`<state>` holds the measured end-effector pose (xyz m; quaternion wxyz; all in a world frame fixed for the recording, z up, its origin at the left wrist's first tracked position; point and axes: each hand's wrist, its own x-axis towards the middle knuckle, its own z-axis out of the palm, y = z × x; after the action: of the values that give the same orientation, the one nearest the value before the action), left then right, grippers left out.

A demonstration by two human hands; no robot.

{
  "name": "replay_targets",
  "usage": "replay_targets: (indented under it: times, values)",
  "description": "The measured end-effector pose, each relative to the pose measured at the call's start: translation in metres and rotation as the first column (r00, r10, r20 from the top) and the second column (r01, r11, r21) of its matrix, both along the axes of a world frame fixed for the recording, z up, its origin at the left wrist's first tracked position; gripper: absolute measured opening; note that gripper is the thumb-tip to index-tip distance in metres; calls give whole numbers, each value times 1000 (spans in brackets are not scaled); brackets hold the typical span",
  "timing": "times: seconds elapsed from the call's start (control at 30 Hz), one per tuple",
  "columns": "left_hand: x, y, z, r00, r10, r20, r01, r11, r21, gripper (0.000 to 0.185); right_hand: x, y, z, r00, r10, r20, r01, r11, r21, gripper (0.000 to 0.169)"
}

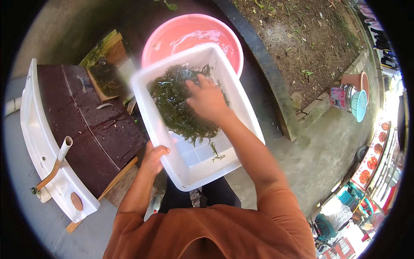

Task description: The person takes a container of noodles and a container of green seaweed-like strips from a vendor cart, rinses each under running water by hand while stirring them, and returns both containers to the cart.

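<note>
A white rectangular plastic tub (203, 158) is held in front of my body, tilted, its far end over a round pink plastic basin (155, 42). My left hand (155, 157) grips the tub's left rim near the front corner, thumb on top. Inside the tub lies a heap of wet, dark green stringy plants (181, 106), perhaps waterweed. My right hand (207, 97) rests on that heap with its fingers spread; whether it grasps any strands cannot be told. A few loose strands lie on the tub's bare bottom. Rippling water shows in the pink basin.
To the left is a dark brown board (90, 119) beside a long white sink ledge (35, 129) with a pipe spout (64, 147). Mossy bricks (106, 81) sit behind it. A concrete curb (268, 77) borders a soil bed (291, 48) at right. Buckets (359, 105) stand farther right.
</note>
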<state>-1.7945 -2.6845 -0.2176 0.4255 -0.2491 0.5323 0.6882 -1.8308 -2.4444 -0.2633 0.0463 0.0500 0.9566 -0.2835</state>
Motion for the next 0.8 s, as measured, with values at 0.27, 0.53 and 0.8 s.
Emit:
replay_targets:
  times: [0.27, 0.53, 0.8]
  values:
    - [-11, 13, 61, 979, 29, -203, -4, 992, 126, 39, 68, 123, 150, 857, -492, -155, 311, 732, -606, 35]
    - [-30, 33, 95, 912, -155, -380, 225, 964, 145, 45, 182, 97, 149, 871, -207, 446, 453, -15, -891, 82]
    - [-31, 59, 100, 852, -454, -262, 515, 818, 256, 45, 258, 51, 195, 685, -598, 416, 588, 116, -801, 75]
